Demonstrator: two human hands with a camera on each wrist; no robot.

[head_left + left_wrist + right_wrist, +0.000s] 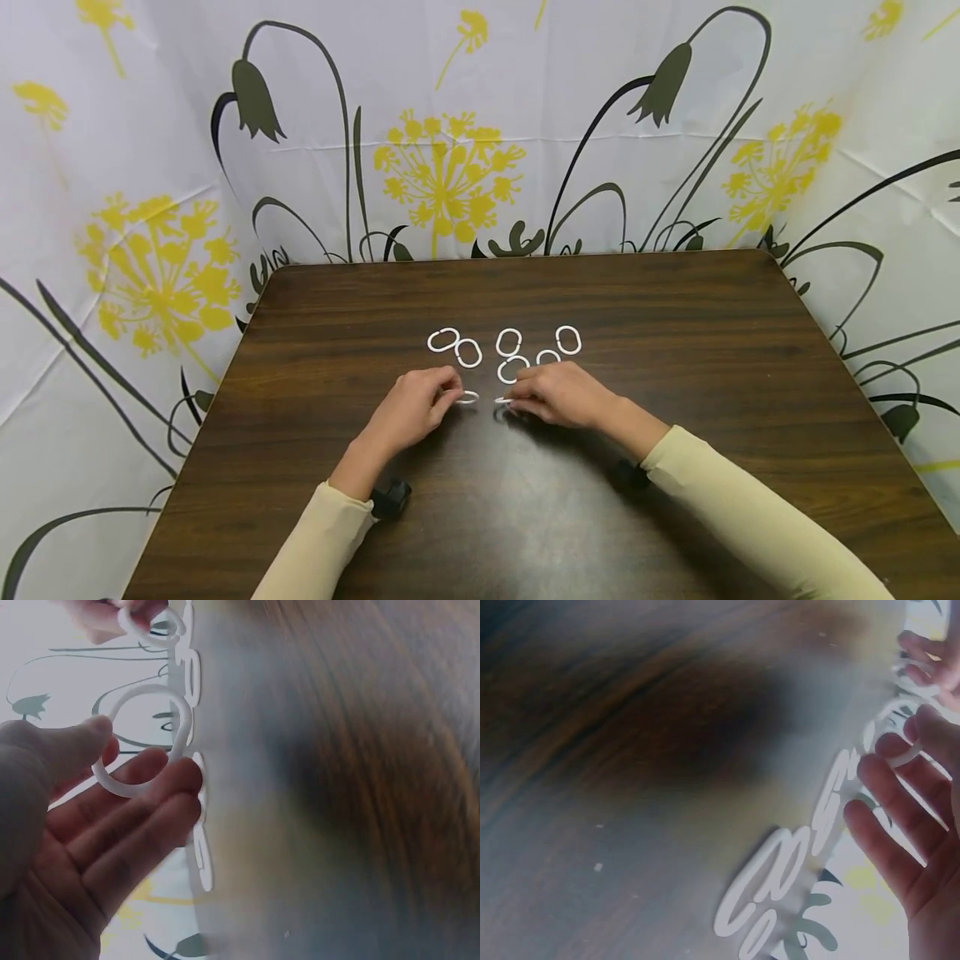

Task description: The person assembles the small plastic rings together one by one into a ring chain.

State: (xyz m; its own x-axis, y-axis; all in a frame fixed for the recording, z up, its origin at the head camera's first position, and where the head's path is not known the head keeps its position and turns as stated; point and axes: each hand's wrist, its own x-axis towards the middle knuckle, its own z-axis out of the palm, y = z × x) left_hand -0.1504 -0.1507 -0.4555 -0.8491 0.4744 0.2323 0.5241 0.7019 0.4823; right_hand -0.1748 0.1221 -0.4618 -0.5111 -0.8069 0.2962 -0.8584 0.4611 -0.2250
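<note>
My left hand (412, 408) pinches a white oval plastic link (184, 724) between thumb and fingers, just above the table. Opposite it, my right hand (566, 394) holds a second white link (907, 757) by thumb and fingertip, its other fingers spread. A small gap separates the two held links in the head view. Beyond the hands, several more white links lie flat: a left pair with one link (468, 364) nearest my left hand, and others on the right, including a link (581, 342) farthest right. My right hand partly covers one link (548, 353).
The dark wood-grain table (322, 325) extends around the hands to a rounded back edge. Behind it hangs a white curtain (315, 183) with yellow and grey-green flowers. A black wrist device (392, 498) sits under the left wrist.
</note>
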